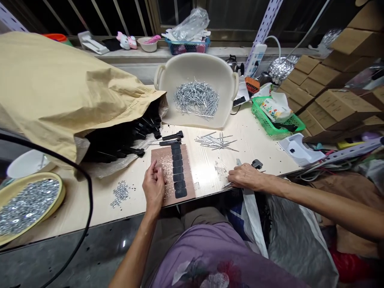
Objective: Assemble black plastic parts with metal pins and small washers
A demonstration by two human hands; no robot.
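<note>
My left hand [154, 184] rests at the left side of a brown board [189, 172], its fingers curled; whether anything is in them is hidden. On the board stands a column of several black flat pieces [178, 166], with pale crumbs [168, 172] scattered beside it. At the table's front edge, my right hand [244, 177] is closed, and what it grips cannot be made out. Thin metal pins show by its fingertips, and a small black piece [257, 164] lies just beyond it. Loose metal pins [214, 141] are spread on the table between the board and the right hand's side.
A white basin [168, 96] holding a heap of metal pins stands at the back. To the left, a tan sack [69, 92] spills black parts, near small metal pieces [120, 193] and a yellow bowl [58, 200]. A green basket [264, 120] and cardboard boxes [342, 108] are at right.
</note>
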